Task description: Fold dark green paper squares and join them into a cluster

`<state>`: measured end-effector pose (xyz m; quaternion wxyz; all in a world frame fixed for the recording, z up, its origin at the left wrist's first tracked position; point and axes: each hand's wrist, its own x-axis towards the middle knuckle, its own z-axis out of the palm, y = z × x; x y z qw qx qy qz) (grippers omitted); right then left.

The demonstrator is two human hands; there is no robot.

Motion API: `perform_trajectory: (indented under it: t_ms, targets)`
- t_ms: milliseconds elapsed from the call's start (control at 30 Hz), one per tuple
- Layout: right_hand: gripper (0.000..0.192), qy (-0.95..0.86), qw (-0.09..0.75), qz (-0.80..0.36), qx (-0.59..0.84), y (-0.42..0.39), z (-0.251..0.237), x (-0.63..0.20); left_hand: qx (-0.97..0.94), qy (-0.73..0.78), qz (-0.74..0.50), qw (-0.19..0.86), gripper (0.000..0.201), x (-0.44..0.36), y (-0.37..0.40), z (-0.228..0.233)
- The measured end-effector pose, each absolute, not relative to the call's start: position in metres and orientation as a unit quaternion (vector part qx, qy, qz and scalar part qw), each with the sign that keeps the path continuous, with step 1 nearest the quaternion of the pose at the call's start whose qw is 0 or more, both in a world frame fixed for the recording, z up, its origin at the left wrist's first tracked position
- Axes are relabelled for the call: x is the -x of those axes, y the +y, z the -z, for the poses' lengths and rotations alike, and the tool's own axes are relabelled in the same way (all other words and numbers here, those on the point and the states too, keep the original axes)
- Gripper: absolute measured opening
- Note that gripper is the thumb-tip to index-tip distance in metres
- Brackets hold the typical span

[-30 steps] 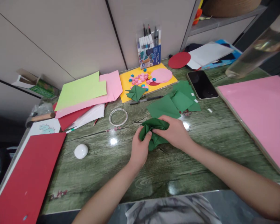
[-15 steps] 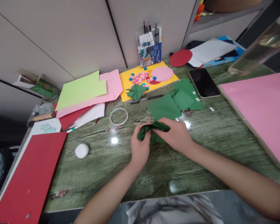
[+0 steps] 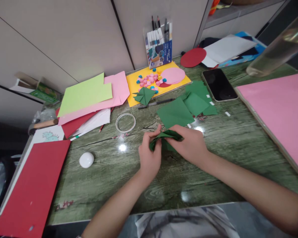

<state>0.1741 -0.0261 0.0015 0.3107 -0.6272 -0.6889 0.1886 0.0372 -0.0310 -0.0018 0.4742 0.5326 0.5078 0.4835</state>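
Both my hands grip one folded piece of green paper [image 3: 169, 134] above the middle of the table. My left hand [image 3: 149, 153] pinches its left end between thumb and fingers. The right end is held by my right hand [image 3: 190, 142], thumb in front; the fingers behind the paper are partly hidden. Just beyond lie flat green paper sheets [image 3: 175, 113], overlapping one another. A folded green paper shape [image 3: 144, 96] rests at the edge of a yellow sheet [image 3: 132, 81], near a dark pen [image 3: 156, 103].
A tape roll [image 3: 125, 123] and a white round object [image 3: 86, 160] lie to the left. Red card [image 3: 34, 185] covers the left side. A phone [image 3: 219, 84] and a large pink sheet [image 3: 280, 109] are on the right. A marker pack [image 3: 159, 49] stands at the back.
The green paper has been squeezed and turned slightly between my fingers, its left part now more covered by my left hand. The view has shifted a little.
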Motion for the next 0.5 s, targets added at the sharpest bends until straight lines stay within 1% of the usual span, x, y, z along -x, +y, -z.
perform_trajectory:
  t_ms: [167,333,500]
  targets:
    - [0.018,-0.717,0.338,-0.151,0.591,-0.028,0.003,-0.176,-0.572,0.495,-0.486,0.439,0.02,-0.039,-0.032,0.005]
    - [0.017,-0.732,0.365,-0.088,0.569,-0.029,0.007,-0.177,-0.557,0.483,-0.494,0.462,0.024,-0.041,-0.034,-0.004]
    - [0.022,-0.737,0.365,-0.082,0.564,-0.029,0.007,-0.178,-0.548,0.483,-0.485,0.48,0.028,-0.039,-0.035,-0.007]
